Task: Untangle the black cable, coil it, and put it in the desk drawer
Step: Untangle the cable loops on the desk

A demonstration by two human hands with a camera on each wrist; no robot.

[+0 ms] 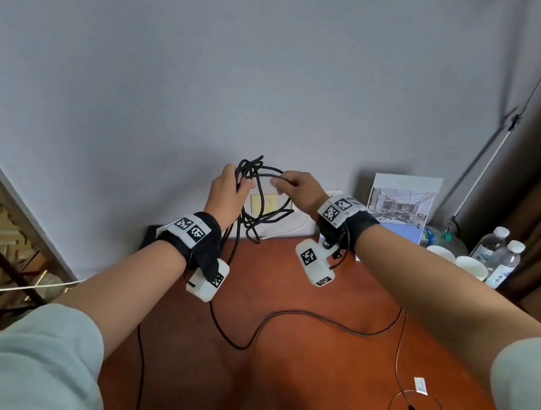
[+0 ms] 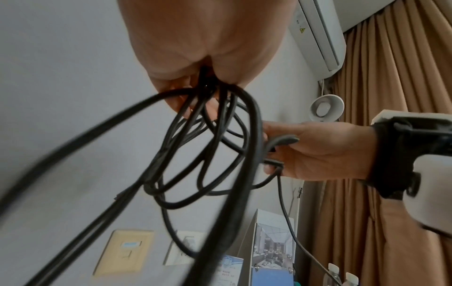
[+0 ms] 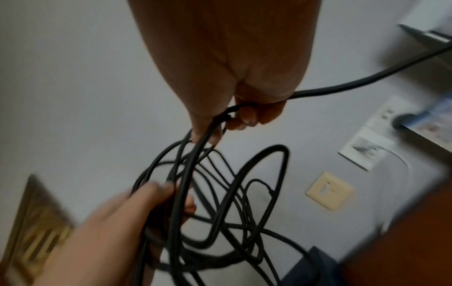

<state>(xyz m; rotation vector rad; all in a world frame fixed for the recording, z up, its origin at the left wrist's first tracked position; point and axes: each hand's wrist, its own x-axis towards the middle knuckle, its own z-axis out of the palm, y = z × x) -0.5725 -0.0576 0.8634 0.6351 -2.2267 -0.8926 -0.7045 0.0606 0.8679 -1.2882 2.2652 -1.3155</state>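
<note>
The black cable [image 1: 249,170] is a tangled bunch of loops held up in front of the wall, above the back edge of the red-brown desk [image 1: 279,364]. My left hand [image 1: 239,178] grips several loops at the top of the bunch [image 2: 253,135]. My right hand [image 1: 281,186] pinches a single strand [image 3: 318,90] just to the right, a few centimetres from the left hand. The rest of the tangle [image 3: 281,160] hangs below both hands, and its lowest loops reach about desk level. No drawer is in view.
The grey wall is close behind my hands, with a beige socket plate [image 1: 264,203] on it. A picture stand [image 1: 402,201], white cups [image 1: 441,253] and water bottles [image 1: 498,254] crowd the desk's right back corner. Thin wires [image 1: 290,313] trail across the desk.
</note>
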